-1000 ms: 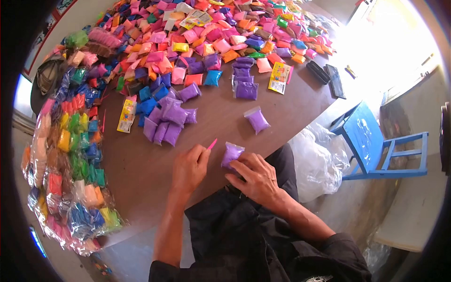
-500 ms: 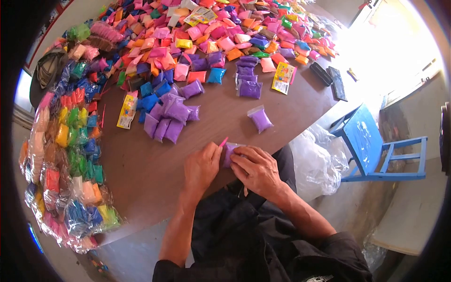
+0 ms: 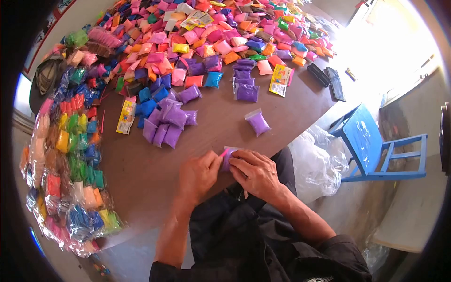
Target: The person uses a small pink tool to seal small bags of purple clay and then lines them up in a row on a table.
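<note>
A small clear packet of purple clay [image 3: 227, 164] lies at the table's front edge, partly hidden by my fingers. My right hand [image 3: 256, 173] is closed over its right side, fingertips pressing on it. In my left hand [image 3: 199, 175] a thin pink stick [image 3: 224, 153] is pinched, its tip against the packet's upper left; the rest of the stick is hidden in the fist. Beyond my hands lies a single purple packet [image 3: 258, 123]. A heap of purple packets [image 3: 172, 115] sits to the left, and a short row of them [image 3: 247, 92] lies farther back.
A big pile of coloured packets [image 3: 221, 35] covers the back of the brown table [image 3: 141, 174]. Bundled bags [image 3: 75, 141] line the left edge. Yellow printed cards [image 3: 280, 80], a black case [image 3: 319, 75] and a phone-like slab [image 3: 336, 84] lie about. Right: plastic bag [image 3: 319, 164], blue chair [image 3: 364, 134].
My left hand has shifted slightly left and down, and the pink stick now tilts across the packet's top corner. My right hand has moved slightly and still presses the packet.
</note>
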`<state>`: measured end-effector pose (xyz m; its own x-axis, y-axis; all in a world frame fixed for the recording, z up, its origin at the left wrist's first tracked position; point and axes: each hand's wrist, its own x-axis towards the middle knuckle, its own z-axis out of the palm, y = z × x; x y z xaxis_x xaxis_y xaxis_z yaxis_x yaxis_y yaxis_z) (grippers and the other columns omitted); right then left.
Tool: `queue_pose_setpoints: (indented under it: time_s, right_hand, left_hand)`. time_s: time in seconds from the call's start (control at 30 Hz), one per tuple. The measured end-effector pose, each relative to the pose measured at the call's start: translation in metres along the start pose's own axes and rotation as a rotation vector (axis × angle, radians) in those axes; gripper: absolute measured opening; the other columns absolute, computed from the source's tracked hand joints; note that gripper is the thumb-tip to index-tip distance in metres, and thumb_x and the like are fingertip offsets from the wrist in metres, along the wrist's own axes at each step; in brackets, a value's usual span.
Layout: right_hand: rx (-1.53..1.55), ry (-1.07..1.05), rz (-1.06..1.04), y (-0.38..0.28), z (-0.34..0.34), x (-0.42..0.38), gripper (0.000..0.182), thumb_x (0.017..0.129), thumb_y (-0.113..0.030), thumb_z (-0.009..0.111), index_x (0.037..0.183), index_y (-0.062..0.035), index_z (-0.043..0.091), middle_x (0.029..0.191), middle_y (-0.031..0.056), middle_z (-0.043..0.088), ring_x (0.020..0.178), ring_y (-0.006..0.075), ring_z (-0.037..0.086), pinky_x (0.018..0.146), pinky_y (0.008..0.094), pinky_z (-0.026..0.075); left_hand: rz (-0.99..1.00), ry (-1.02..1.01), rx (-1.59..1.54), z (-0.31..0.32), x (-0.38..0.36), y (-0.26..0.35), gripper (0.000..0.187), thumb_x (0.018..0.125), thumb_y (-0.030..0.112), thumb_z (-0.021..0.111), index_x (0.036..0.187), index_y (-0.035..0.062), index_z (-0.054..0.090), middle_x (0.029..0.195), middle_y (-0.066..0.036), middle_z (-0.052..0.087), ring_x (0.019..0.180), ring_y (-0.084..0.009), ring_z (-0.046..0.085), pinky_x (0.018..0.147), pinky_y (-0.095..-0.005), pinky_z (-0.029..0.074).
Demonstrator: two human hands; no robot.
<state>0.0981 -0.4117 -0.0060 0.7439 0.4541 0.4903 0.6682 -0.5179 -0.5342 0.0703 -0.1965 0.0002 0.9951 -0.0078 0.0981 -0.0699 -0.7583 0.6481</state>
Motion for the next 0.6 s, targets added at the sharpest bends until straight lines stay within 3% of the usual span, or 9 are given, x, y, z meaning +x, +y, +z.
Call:
queue_pose_setpoints:
  time_s: [0.1, 0.2, 0.3, 0.4, 0.5, 0.6]
  right_hand:
    - [0.018, -0.004, -0.002, -0.001, 0.001, 0.000, 0.019, 0.090, -0.013, 0.085, 0.108, -0.0084, 0.081, 0.120, 0.0072, 0.079, 0.109, 0.0290, 0.078, 0.093, 0.0417, 0.064]
    - [0.022, -0.031, -0.022, 0.004, -0.001, 0.000, 0.021, 0.091, -0.014, 0.084, 0.110, -0.0083, 0.080, 0.123, 0.0083, 0.077, 0.113, 0.0294, 0.077, 0.093, 0.0434, 0.063]
    - [0.008, -0.062, -0.007, 0.003, -0.003, -0.004, 0.026, 0.091, -0.017, 0.084, 0.116, -0.0090, 0.079, 0.127, 0.0101, 0.077, 0.117, 0.0310, 0.075, 0.098, 0.0453, 0.062]
    - [-0.005, -0.098, 0.015, -0.004, -0.004, -0.006, 0.040, 0.093, -0.023, 0.084, 0.130, -0.0119, 0.073, 0.134, 0.0105, 0.071, 0.126, 0.0311, 0.070, 0.101, 0.0474, 0.057]
    - [-0.063, -0.099, -0.008, -0.010, -0.004, -0.009, 0.043, 0.093, -0.024, 0.085, 0.132, -0.0115, 0.072, 0.136, 0.0093, 0.069, 0.128, 0.0308, 0.069, 0.099, 0.0471, 0.056]
    - [-0.129, -0.074, -0.064, 0.002, -0.002, -0.013, 0.044, 0.090, -0.021, 0.088, 0.130, -0.0107, 0.074, 0.137, 0.0098, 0.069, 0.127, 0.0314, 0.070, 0.099, 0.0452, 0.059]
  left_hand:
    - [-0.030, 0.055, 0.111, 0.011, 0.000, -0.009, 0.019, 0.106, 0.021, 0.073, 0.095, 0.0061, 0.070, 0.082, -0.020, 0.072, 0.074, -0.0437, 0.072, 0.062, -0.0508, 0.051]
    - [0.006, 0.148, 0.097, 0.006, 0.012, -0.018, 0.027, 0.106, 0.025, 0.073, 0.088, 0.0073, 0.066, 0.077, -0.018, 0.072, 0.071, -0.0440, 0.071, 0.061, -0.0543, 0.051]
    - [0.001, 0.213, -0.017, 0.004, 0.000, -0.019, 0.024, 0.106, 0.023, 0.074, 0.090, 0.0062, 0.068, 0.078, -0.017, 0.072, 0.070, -0.0427, 0.070, 0.061, -0.0526, 0.052]
    - [0.006, 0.299, -0.057, 0.004, -0.025, -0.024, 0.018, 0.105, 0.018, 0.075, 0.094, 0.0054, 0.070, 0.075, -0.015, 0.069, 0.064, -0.0352, 0.068, 0.060, -0.0465, 0.051]
    - [-0.053, 0.361, -0.129, 0.005, -0.041, -0.027, 0.016, 0.105, 0.016, 0.077, 0.096, 0.0047, 0.071, 0.072, -0.012, 0.065, 0.058, -0.0266, 0.062, 0.058, -0.0408, 0.049]
    - [-0.083, 0.369, -0.158, 0.007, -0.041, -0.025, 0.021, 0.107, 0.017, 0.075, 0.094, 0.0020, 0.070, 0.071, -0.005, 0.061, 0.065, -0.0119, 0.053, 0.059, -0.0347, 0.044]
